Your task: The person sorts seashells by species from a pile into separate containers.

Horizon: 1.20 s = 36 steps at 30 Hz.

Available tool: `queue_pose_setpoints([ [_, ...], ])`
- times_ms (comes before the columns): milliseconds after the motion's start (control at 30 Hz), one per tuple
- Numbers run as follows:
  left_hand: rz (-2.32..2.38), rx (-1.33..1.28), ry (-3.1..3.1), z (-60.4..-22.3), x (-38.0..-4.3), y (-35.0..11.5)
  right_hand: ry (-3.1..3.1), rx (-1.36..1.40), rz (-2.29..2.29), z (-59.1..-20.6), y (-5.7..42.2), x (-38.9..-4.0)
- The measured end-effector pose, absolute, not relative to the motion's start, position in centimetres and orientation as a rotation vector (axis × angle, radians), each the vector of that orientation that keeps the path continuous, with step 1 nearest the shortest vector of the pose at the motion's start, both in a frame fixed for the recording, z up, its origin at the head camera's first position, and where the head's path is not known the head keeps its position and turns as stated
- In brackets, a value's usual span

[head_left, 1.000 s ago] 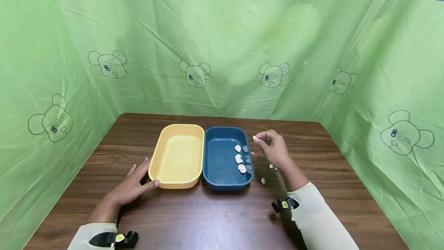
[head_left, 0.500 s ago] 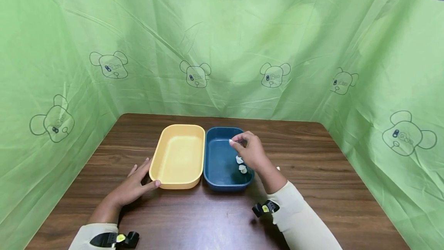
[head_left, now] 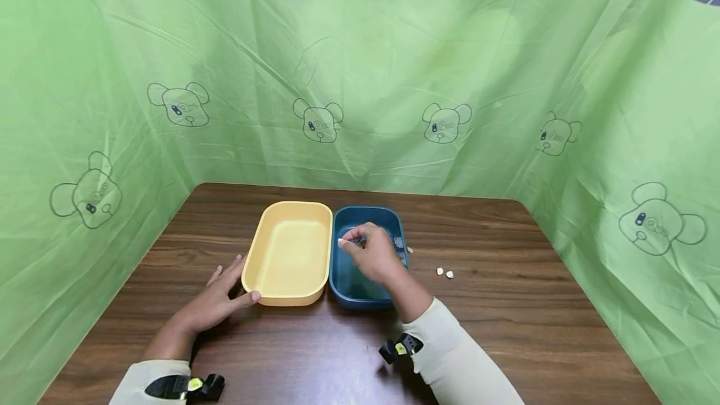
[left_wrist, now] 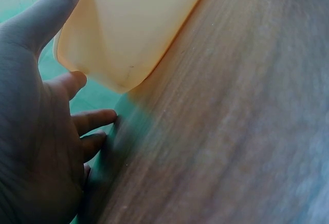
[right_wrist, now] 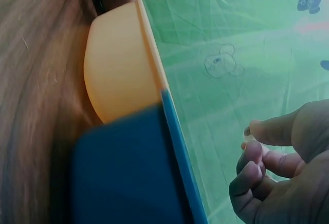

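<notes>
We see a small, off-white, irregular, hard-looking piece (head_left: 341,241) pinched at the tips of the thumb and forefinger of the right hand (head_left: 371,252), the other fingers bent in beneath; it is held above the deep-blue, round-cornered, glossy tray (head_left: 362,300), near the side next to the pale-yellow, round-cornered, smooth tray (head_left: 287,249); the piece is so small and partly covered that we cannot tell shell from stone.

We would judge it very light and stiff, perhaps a little brittle and apt to slip if squeezed on a slant; a gentle fingertip hold across its broad faces should suit it best. The left hand (head_left: 214,299) lies with fingers spread and fairly straight along the yellow tray's outer wall, its thumb resting on the near-left rim; that tray we take for light, fairly rigid plastic, easily nudged and best steadied at the rim.

Three loose off-white pieces (head_left: 440,271) lie right of the blue tray on the dark-brown, wood-grained tabletop (head_left: 534,305), one close by its wall; behind hangs a creased, green, thin-looking curtain (head_left: 371,74) with outlined bear heads.
</notes>
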<state>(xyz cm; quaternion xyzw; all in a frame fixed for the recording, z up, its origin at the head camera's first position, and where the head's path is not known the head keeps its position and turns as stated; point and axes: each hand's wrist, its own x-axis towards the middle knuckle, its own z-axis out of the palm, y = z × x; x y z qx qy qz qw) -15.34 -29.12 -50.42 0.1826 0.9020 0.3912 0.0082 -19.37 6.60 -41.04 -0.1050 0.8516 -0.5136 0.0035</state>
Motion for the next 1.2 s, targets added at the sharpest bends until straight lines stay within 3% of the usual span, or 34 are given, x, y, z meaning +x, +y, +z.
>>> queue_pose_setpoints([
  [633, 1.220, 0.582, 2.824, -50.5, -15.2, -29.2, 2.692, -0.368, -1.466, -42.0, 2.9, -19.0],
  [1200, 1.228, 0.593, 2.820, -50.5, -15.4, -29.2, 2.684, -0.353, -1.488, -41.7, 3.7, -18.8],
])
